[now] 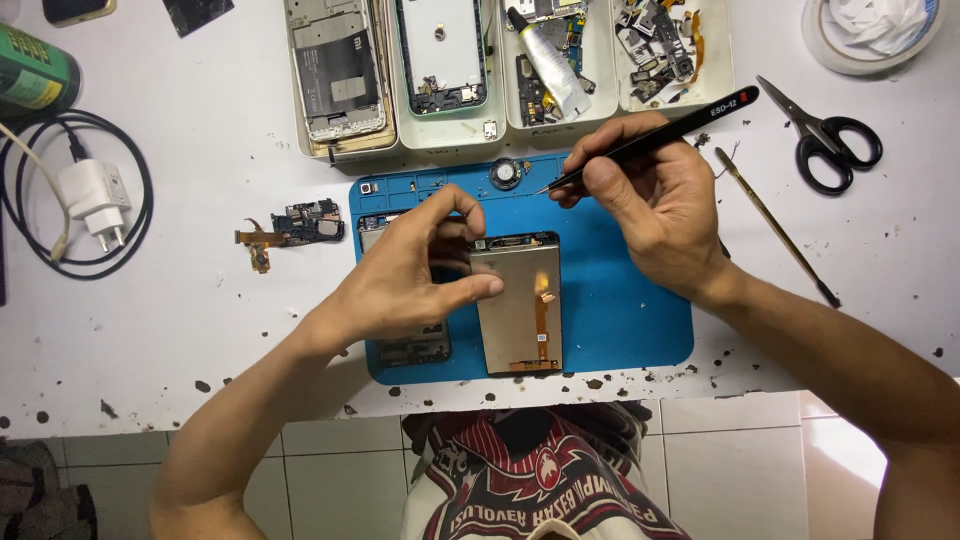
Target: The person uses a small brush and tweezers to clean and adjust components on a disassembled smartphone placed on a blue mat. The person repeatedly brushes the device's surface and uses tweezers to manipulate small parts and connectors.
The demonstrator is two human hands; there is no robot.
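A grey rectangular phone screen panel with an orange flex cable (518,305) is steadied on the blue rubber work mat (620,300) by the left hand (405,275) — fingers pinching its top edge. Slim black metal tweezers (655,138) are gripped by the right hand (655,200) just above, over the white desk (200,300).

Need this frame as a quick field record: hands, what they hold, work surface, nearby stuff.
left hand: pinching the top edge of a grey rectangular phone screen panel with an orange flex ribbon
right hand: holding black pointed tweezers, tip above the panel
surface: blue rubber repair mat on a white speckled table
nearby: black-handled scissors, white charger plug, white parts trays
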